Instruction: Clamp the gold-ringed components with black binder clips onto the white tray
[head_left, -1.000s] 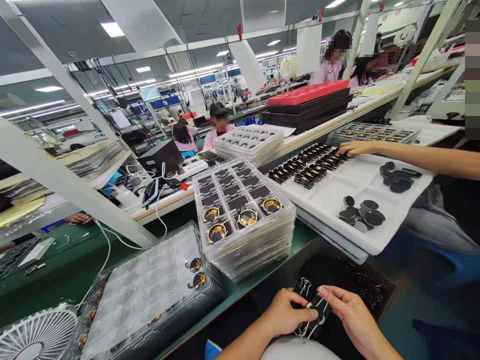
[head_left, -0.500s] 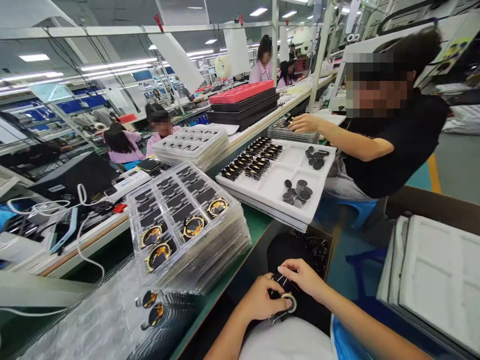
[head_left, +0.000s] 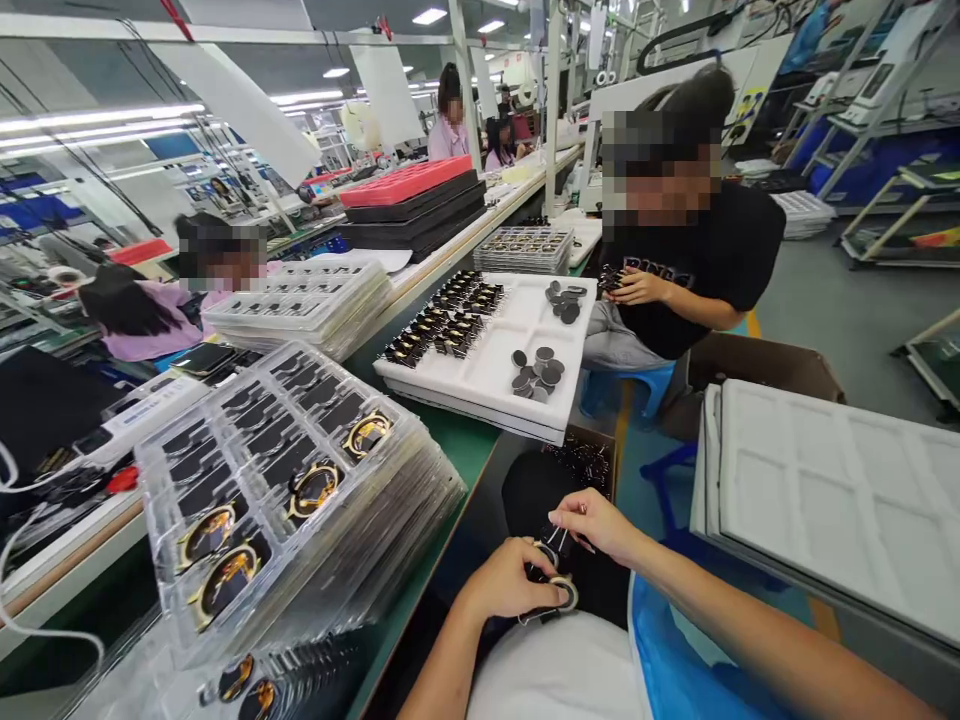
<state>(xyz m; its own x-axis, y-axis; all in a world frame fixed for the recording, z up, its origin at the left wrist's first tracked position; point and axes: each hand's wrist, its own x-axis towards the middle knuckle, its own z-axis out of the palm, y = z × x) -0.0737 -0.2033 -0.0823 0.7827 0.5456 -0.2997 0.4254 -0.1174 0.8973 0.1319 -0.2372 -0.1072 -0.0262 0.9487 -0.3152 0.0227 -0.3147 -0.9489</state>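
— Fingers (head_left: 551,592) of the left hand (head_left: 510,585) are pinched round a small ring-shaped part (head_left: 564,593); those of the right hand (head_left: 600,522) are closed on a black binder clip (head_left: 553,553) with wire handles, just above it. Both sit low over the lap, off the edge of the desk (head_left: 457,450).

— How would you expect that pair to handle?

— Light, both of them, I'd judge. The clip looks like stiff sprung steel, so it should resist opening and snap shut if the handles slip. The ring looks thin and flat, probably easy to bend or scratch.

— Where would you take hold, then?

— The clip by its wire handles, squeezed together, never by the black body, which gives no leverage. The ring by its outer rim, thumb on top and a finger beneath, roughly as the left hand has it now.

— Slippery?

— The wire looks smooth and narrow, so likely yes, a bit. Whether the clip's mouth is already on the ring, I cannot tell; the hands hide it.

— What lies around?

— A stack of clear trays (head_left: 300,470) with gold rings in the pockets on the desk, a white foam tray (head_left: 517,400) carrying rows of clipped parts and dark discs, and a box of loose clips (head_left: 589,465) by the knee. Another person in a black shirt (head_left: 712,270) sits beyond.
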